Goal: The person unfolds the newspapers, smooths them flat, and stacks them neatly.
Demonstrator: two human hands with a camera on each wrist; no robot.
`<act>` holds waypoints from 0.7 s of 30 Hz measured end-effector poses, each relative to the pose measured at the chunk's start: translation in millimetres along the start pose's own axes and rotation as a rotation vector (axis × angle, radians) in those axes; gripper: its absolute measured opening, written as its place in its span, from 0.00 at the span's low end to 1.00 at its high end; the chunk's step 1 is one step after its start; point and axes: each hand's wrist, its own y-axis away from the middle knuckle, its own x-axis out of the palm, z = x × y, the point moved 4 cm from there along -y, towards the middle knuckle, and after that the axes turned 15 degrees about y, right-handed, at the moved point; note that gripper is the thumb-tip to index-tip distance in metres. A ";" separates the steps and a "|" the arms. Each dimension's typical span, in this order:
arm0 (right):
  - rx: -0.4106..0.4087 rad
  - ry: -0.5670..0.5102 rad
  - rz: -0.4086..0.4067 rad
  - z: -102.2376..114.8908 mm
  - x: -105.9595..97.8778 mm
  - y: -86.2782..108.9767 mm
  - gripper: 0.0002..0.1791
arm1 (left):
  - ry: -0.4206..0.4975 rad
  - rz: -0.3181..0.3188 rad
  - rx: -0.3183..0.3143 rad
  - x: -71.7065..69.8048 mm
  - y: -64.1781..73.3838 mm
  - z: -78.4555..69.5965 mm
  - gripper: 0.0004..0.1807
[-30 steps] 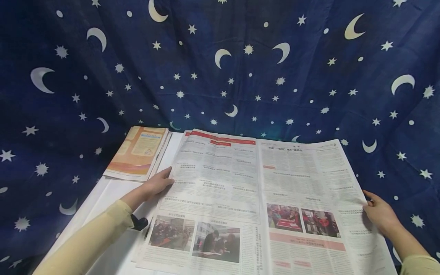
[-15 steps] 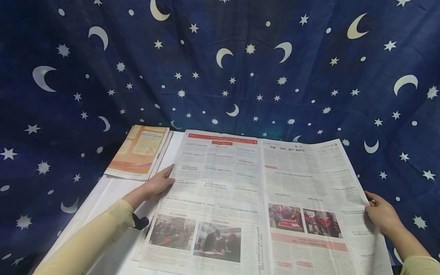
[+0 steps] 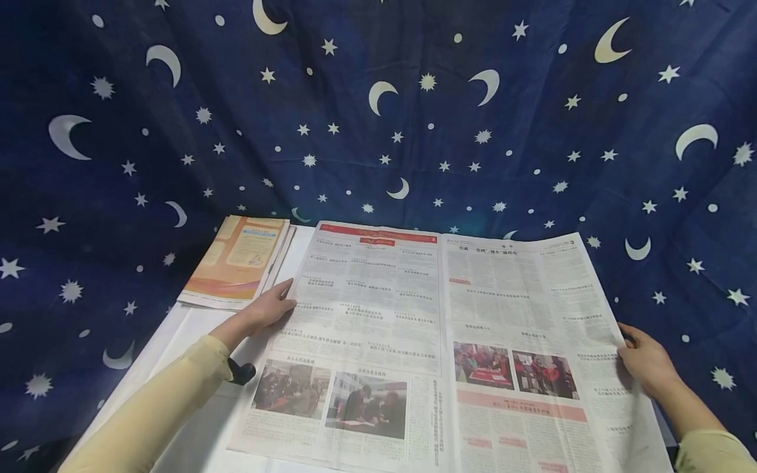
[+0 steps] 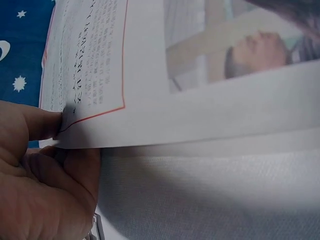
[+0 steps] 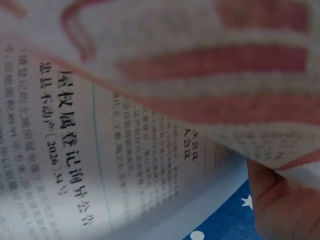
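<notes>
A wide-open newspaper [image 3: 367,328] spreads across the head view, with a red banner along its top left and several photos lower down. My left hand [image 3: 263,312] pinches its left edge; in the left wrist view the thumb of that hand [image 4: 50,185] lies over the paper and the curled fingers are beneath. At the opposite side, my right hand [image 3: 647,364] grips the right edge. A loose sheet [image 5: 210,75] curves across the right wrist view over another printed page [image 5: 65,150], partly hiding the right hand [image 5: 282,205].
A pile of folded papers with an orange cover [image 3: 236,259] lies at the table's far left corner. The white tabletop [image 3: 189,348] shows left of the newspaper. Behind it all hangs a dark blue curtain [image 3: 355,151] with moons and stars.
At the newspaper's top left, an edge of a second layer showed one second ago; now the pages line up there. The sheet has shifted slightly left, with both hands still holding it.
</notes>
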 end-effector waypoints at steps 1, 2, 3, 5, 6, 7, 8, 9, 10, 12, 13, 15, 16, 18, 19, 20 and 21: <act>-0.008 0.005 -0.003 -1.0 0.0 -0.7 0.35 | -0.004 -0.002 0.000 -0.4 -0.1 0.2 0.40; -0.016 0.012 -0.003 -2.6 0.3 -0.9 0.35 | -0.003 -0.009 -0.005 -0.9 -0.3 0.8 0.40; -0.025 0.025 -0.004 -4.6 0.3 -1.1 0.35 | -0.004 -0.013 -0.008 -1.2 -0.4 1.2 0.40; -0.052 0.047 0.001 -8.3 -0.9 -1.1 0.37 | -0.005 -0.017 -0.006 -1.6 -0.1 1.5 0.40; -0.067 0.060 0.010 -10.5 -1.5 -0.4 0.38 | 0.000 -0.022 -0.008 -1.7 0.1 1.6 0.40; -0.085 0.076 0.019 -12.4 -2.8 0.4 0.39 | 0.000 -0.021 -0.003 -1.7 0.4 1.4 0.40; -0.097 0.083 0.042 -14.7 -3.8 1.3 0.41 | 0.001 -0.026 -0.004 -1.8 0.9 1.1 0.40; -0.113 0.091 0.065 -16.5 -5.2 2.2 0.42 | -0.001 -0.027 0.002 -1.7 1.5 0.6 0.39; -0.126 0.097 0.093 -18.0 -6.8 3.4 0.43 | 0.001 -0.032 0.002 -2.0 1.9 0.4 0.39; -0.153 0.112 0.156 -19.9 -10.5 6.3 0.45 | 0.000 -0.039 0.006 -2.1 2.5 -0.4 0.39; -0.165 0.108 0.195 -20.7 -12.3 7.6 0.46 | -0.002 -0.038 0.010 -2.2 2.9 -0.8 0.39; -0.187 0.098 0.267 -21.4 -15.2 11.1 0.46 | -0.002 -0.038 0.012 -2.1 3.3 -1.6 0.39; -0.193 0.092 0.300 -21.9 -16.4 13.0 0.45 | 0.002 -0.038 0.009 -2.2 3.3 -1.6 0.39; -0.198 0.072 0.358 -23.2 -18.0 16.3 0.45 | 0.002 -0.037 0.007 -2.5 3.7 -1.9 0.39; -0.199 0.070 0.378 -24.0 -18.4 17.7 0.44 | 0.002 -0.034 0.003 -2.6 4.0 -1.8 0.39; -0.198 0.067 0.395 -24.8 -18.5 19.0 0.44 | -0.001 -0.033 0.002 -2.7 4.2 -1.8 0.39; -0.188 0.059 0.408 -25.9 -18.5 20.1 0.43 | -0.004 -0.032 0.000 -3.0 4.4 -1.6 0.39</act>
